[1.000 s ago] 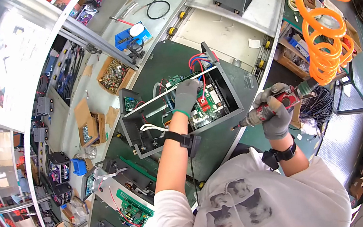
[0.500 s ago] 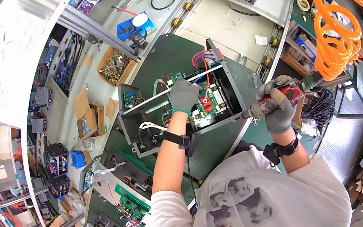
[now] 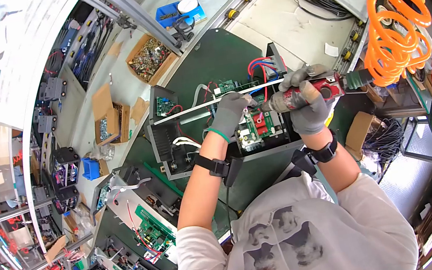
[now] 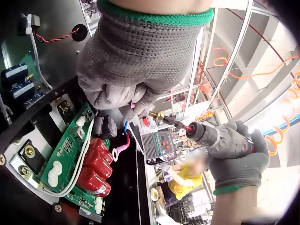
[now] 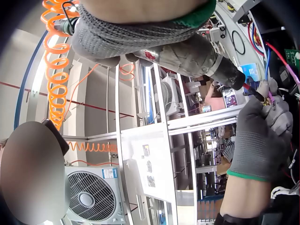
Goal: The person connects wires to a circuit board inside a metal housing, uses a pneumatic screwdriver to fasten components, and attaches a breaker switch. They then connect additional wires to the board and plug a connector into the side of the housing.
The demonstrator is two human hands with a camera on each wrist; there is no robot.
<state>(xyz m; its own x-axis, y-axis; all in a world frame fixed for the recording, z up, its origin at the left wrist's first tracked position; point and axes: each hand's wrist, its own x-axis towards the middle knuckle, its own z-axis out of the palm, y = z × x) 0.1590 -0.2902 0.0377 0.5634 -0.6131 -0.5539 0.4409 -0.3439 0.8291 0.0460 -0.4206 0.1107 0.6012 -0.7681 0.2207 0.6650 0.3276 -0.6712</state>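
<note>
In the head view my gloved left hand (image 3: 229, 116) is over an open black metal chassis (image 3: 215, 166) with circuit boards inside. Its fingertips pinch a pink-sleeved wire end (image 4: 132, 106), partly hidden by the glove. A brass screw (image 4: 156, 114) sits at those fingertips, in line with the driver bit. My gloved right hand (image 3: 309, 112) grips a red and grey power screwdriver (image 3: 289, 100), held nearly level over the chassis and aimed at the left fingertips. Beneath the left hand is a green board (image 4: 65, 157) with red components (image 4: 96, 173). A loose ring terminal (image 4: 116, 153) on a red wire hangs beside them.
An orange coiled hose (image 3: 396, 13) joins the driver's rear end. Beyond the chassis are a carton of small hardware (image 3: 150, 58) and a blue bin (image 3: 167, 15). More chassis with boards (image 3: 148, 226) stand at left. Another person (image 4: 185, 180) works farther along the line.
My right hand has brought the screwdriver from beside the chassis up and over it, to the left fingertips. The left hand stays over the boards. The head view has shifted slightly.
</note>
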